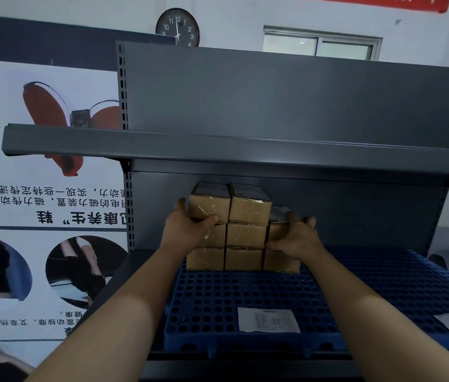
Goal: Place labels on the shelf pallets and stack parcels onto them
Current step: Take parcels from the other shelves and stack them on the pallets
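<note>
Evidently to steady it, the left hand (187, 230) clasped the parcel stack (245, 232) at its nine-o'clock edge. The right hand (297, 238) curled round a parcel (277, 228) at three o'clock, probably squaring it. The label (269, 319) lay at six on the blue pallet (212, 299).

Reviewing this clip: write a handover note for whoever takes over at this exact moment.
Left hand grips the left column of the stack. Right hand holds a parcel atop the right column, second tier.
Stack stands at the back of the blue pallet; a label lies at its front.
Done: label down, two columns three high.
Left: let go, add more parcels, probably load the right pallet.
</note>
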A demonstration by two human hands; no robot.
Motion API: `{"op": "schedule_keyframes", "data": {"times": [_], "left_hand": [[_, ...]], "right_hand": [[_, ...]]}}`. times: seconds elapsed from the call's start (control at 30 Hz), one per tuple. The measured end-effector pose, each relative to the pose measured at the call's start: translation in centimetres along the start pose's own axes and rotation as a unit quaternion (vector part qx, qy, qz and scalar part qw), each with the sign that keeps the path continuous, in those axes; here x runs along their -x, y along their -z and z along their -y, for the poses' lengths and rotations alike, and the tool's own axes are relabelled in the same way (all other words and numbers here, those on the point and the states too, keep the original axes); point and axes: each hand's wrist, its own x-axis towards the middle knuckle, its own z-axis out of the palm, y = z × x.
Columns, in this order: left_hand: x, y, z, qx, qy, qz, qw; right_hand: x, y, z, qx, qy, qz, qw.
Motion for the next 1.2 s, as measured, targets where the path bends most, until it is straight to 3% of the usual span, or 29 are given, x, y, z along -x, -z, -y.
{"op": "schedule_keyframes", "data": {"times": [1.2], "left_hand": [[0.2, -0.1, -0.2, 0.001, 0.001, 0.004, 1.0]], "right_hand": [[0.8, 0.5, -0.7, 0.009, 0.025, -0.006, 1.0]]}}
